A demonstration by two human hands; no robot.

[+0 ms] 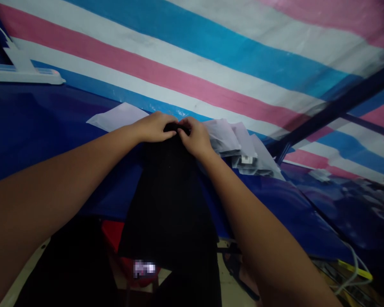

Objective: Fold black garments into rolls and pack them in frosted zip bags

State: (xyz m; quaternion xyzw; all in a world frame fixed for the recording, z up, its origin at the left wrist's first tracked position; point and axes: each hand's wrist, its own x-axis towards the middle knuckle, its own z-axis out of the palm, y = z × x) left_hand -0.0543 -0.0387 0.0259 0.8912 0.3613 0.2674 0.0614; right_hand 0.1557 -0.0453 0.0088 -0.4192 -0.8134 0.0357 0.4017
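Observation:
A black garment (171,192) lies over the blue table and hangs past its front edge. It is narrow at the top and widens downward; I cannot tell its exact kind. My left hand (156,127) pinches the top edge of it between thumb and fingers. Close beside it, my right hand (195,135) grips the same edge, thumb toward me. The two thumbs almost meet. To the left of my hands a flat whitish plastic bag (120,116) lies on the table, partly behind my left forearm.
Several frosted bags with dark contents (222,138) overlap to the right. A white power strip (28,76) sits at the far left. Behind the blue table (115,183) hangs a striped sheet (179,81). A dark bar (333,108) slants at the right; a red stool (113,234) stands below.

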